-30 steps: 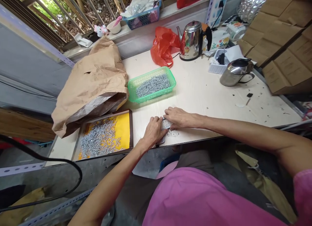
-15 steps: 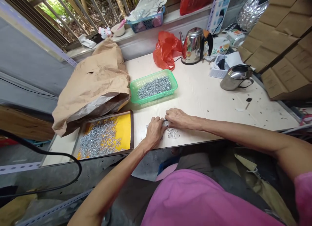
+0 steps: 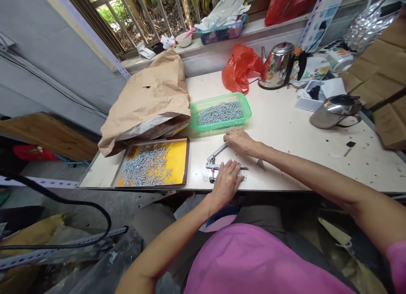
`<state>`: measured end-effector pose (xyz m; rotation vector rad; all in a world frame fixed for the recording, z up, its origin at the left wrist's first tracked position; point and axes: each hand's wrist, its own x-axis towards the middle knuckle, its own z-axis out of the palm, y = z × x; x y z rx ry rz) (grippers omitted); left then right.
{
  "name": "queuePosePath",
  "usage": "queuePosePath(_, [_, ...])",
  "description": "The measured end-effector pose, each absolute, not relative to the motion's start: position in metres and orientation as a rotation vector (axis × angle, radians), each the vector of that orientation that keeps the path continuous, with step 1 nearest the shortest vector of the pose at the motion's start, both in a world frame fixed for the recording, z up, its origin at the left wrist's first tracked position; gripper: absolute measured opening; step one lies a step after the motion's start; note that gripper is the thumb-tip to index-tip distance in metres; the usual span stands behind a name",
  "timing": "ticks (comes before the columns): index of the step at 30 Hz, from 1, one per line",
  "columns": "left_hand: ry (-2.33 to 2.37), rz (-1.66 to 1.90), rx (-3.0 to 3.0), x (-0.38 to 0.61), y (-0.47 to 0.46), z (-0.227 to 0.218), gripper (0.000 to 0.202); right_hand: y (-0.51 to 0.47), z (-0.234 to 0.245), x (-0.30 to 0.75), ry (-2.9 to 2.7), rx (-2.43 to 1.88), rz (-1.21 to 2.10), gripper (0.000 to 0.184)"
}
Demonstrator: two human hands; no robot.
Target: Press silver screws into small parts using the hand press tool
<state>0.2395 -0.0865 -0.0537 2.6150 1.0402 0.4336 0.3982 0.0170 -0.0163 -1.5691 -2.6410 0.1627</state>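
A small metal hand tool with two long handles (image 3: 213,158) lies opened in a V on the white table (image 3: 285,129), near its front edge. My right hand (image 3: 238,139) rests on the tip of the raised upper handle, fingers curled over it. My left hand (image 3: 226,179) lies flat over the lower handle, fingers stretched toward the right. A few small clear bits lie by the tool. Behind the hands stands a green basket (image 3: 244,108) filled with screws.
A wooden tray with a yellow bottom (image 3: 177,158) holds several screws at the left. A brown paper sack (image 3: 152,99) slumps behind it. A red plastic bag (image 3: 239,65), a steel kettle (image 3: 277,65) and a second kettle (image 3: 334,112) stand at the back right.
The hands, close together over the tool before, have parted: the right one lifted the upper handle away, the left one slid down onto the lower handle. The camera view shifted left.
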Motion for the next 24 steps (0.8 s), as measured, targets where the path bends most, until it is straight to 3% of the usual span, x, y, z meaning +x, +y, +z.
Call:
queuePosePath(8, [0.862,0.628,2.704,0.189,-0.127,-0.036,0.02,-0.028,-0.008,0.337,-2.989,-0.635,0.318,0.016])
queuePosePath(14, [1.834,0.573,2.539,0.084,-0.077,-0.015,0.022,-0.031,-0.029,0.338,-2.819,-0.433,0.392,0.019])
queuePosePath(19, [2.005,0.041,2.431,0.034,-0.031,-0.016,0.024,-0.012,-0.025,0.349,-2.293,-0.667,0.47,0.019])
queuePosePath(24, [1.913,-0.223,2.454,0.026,-0.021,-0.02,0.021,0.039,0.018,0.379,-2.019,-1.19,0.099,0.022])
